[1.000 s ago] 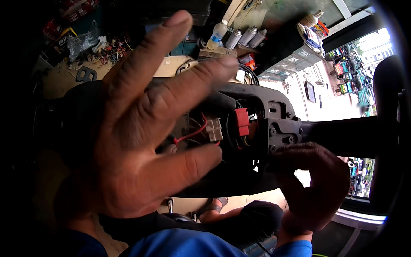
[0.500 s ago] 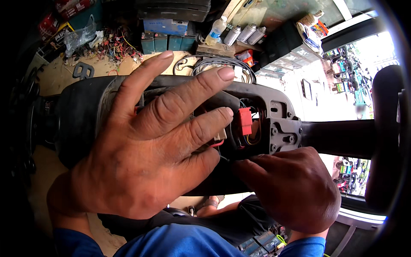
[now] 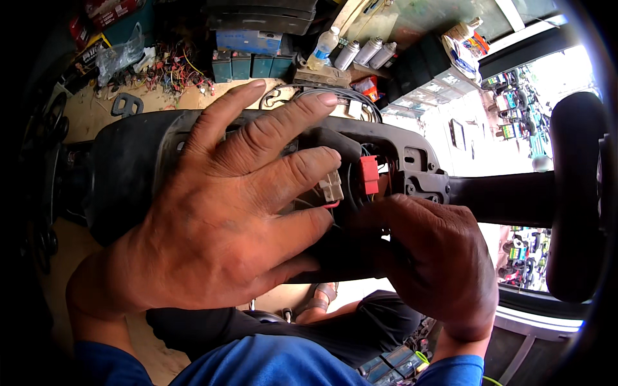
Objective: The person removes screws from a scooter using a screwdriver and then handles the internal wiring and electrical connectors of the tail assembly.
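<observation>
A long black vehicle body (image 3: 122,170) with an opening full of wiring lies across the view in front of me. My left hand (image 3: 206,212) is spread over its left and middle part, fingers apart, the lower fingers beside a whitish plug connector (image 3: 332,188). A red plug connector (image 3: 369,174) stands in the opening, to the right of the whitish one. My right hand (image 3: 441,257) is closed at the near right edge of the opening, below the red connector. Its fingertips are in dark shadow, so what they grip is hidden.
Beyond the body lie a coil of black cable (image 3: 347,96), a tangle of coloured wires (image 3: 174,67) and several batteries (image 3: 251,66). A bottle (image 3: 323,48) stands beside spray cans (image 3: 369,50). At right a black post (image 3: 502,198) joins a padded black part (image 3: 577,199).
My right hand has shifted left and up and turned, its fingers now nearer the red connector. My left hand has moved slightly, showing more of the whitish connector.
</observation>
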Demonstrator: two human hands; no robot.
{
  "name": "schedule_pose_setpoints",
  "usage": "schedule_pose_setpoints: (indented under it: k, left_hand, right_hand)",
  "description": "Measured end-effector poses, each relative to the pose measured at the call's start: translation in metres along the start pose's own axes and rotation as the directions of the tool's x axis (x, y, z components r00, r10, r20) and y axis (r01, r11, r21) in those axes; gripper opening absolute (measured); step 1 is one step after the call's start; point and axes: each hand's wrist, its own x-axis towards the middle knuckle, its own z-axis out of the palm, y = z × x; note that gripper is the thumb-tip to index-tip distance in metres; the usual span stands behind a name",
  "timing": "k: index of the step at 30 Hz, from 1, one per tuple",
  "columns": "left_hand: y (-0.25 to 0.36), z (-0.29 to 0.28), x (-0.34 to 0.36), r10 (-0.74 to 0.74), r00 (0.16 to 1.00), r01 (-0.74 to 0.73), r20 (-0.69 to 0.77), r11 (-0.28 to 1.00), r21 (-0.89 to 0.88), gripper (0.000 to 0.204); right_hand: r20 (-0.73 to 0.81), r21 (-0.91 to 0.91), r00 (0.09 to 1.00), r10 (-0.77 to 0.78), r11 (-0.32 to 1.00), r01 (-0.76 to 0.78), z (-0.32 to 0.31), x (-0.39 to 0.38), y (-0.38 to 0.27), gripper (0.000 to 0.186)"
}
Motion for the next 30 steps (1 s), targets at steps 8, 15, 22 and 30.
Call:
schedule_pose_setpoints:
  k: [8, 15, 22, 30]
  left_hand:
    - [0.006, -0.002, 0.004, -0.014, 0.999, 0.016, -0.03, 0.998, 0.063, 0.036]
    - [0.017, 0.006, 0.011, -0.07, 0.994, 0.081, -0.085, 0.988, 0.132, 0.031]
    - [0.016, 0.015, 0.013, -0.048, 0.993, 0.059, -0.106, 0.993, 0.103, 0.021]
    - [0.016, 0.011, 0.008, 0.072, 0.995, -0.064, -0.074, 0.993, 0.102, 0.015]
  right_hand:
    - [-0.351, -0.157, 0.92, -0.175, 0.979, 0.127, 0.029, -0.012, 0.015, 0.017]
    - [-0.463, -0.114, 0.884, -0.068, 0.993, 0.016, 0.032, -0.012, 0.015, 0.019]
    - [-0.392, -0.158, 0.916, -0.086, 0.987, 0.025, 0.026, -0.025, 0.005, 0.023]
    - [-0.047, -0.282, 0.997, -0.054, 0.959, 0.039, 0.005, -0.034, -0.004, 0.023]
